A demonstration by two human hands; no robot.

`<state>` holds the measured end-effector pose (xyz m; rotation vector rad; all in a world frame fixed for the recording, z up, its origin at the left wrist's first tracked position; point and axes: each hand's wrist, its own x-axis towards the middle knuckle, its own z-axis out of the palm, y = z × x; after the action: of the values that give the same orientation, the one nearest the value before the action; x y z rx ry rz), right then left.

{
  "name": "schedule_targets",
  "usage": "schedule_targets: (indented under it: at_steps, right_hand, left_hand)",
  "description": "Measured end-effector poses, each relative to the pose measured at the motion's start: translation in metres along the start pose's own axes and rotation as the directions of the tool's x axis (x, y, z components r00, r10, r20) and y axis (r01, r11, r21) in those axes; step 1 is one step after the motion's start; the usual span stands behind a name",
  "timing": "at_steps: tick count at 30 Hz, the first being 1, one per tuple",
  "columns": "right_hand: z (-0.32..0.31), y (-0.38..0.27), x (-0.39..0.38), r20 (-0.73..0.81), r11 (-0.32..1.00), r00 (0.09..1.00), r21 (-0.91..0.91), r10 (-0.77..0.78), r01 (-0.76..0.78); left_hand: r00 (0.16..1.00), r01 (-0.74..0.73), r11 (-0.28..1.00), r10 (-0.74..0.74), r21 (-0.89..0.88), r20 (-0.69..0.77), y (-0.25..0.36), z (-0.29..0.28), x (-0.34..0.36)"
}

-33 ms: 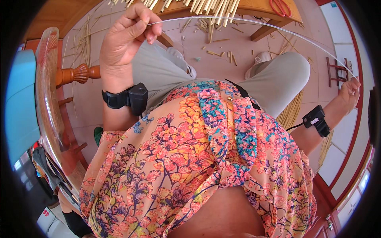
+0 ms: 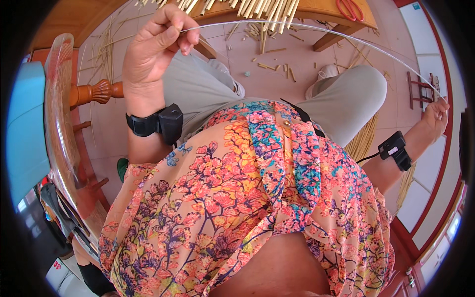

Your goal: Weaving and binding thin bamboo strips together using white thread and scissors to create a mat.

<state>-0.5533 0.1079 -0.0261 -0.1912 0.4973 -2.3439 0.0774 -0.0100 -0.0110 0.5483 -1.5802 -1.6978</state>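
A thin whitish string (image 2: 297,24) arcs across the top of the view, stretched between both hands. My left hand (image 2: 159,42), raised at upper left, pinches one end between thumb and fingertips. At the far right, my right hand (image 2: 435,118) closes on the other end with curled fingers. Below the string's middle, light tan straw-like stalks (image 2: 269,11) overhang the front of a wooden table or bench (image 2: 316,17). Whether the string is cord or wire I cannot tell.
Red-handled scissors (image 2: 349,10) lie on the bench's right end. Cut stalk pieces (image 2: 288,71) litter the tiled floor, and a stalk bundle (image 2: 363,133) stands beside my right leg. Left of me is a wooden chair (image 2: 99,92); a small dark rack (image 2: 420,91) is at the right.
My left hand has shifted very slightly to the left with its end of the string. My right hand looks still.
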Motion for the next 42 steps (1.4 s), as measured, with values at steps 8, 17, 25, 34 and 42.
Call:
schedule_targets:
  at_steps: [8, 17, 25, 34, 42]
  right_hand:
    - [-0.06, -0.02, 0.035, -0.146, 0.987, 0.977, -0.067, -0.157, 0.148]
    - [-0.017, 0.046, -0.083, 0.424, -0.1, 0.848, -0.904, -0.319, 0.415]
    - [-0.028, 0.039, -0.09, 0.311, -0.252, 0.885, -0.94, -0.346, 0.232]
    - [-0.077, 0.009, -0.064, 0.257, -0.283, 0.911, -0.945, -0.324, 0.167]
    - [-0.086, 0.013, -0.051, 0.28, -0.463, 0.909, -0.879, -0.308, 0.113]
  left_hand:
    - [0.992, -0.126, 0.992, 0.126, 0.011, -0.009, 0.02, -0.033, -0.02]
    - [0.976, -0.121, 0.992, 0.124, 0.025, -0.18, 0.028, -0.046, -0.039]
    - [0.964, -0.173, 0.984, 0.161, -0.039, -0.212, 0.028, -0.079, -0.064]
    - [0.898, -0.193, 0.981, 0.163, -0.032, -0.408, 0.036, -0.081, -0.087]
    - [0.919, -0.182, 0.977, 0.211, 0.114, -0.332, 0.05, -0.079, -0.089]
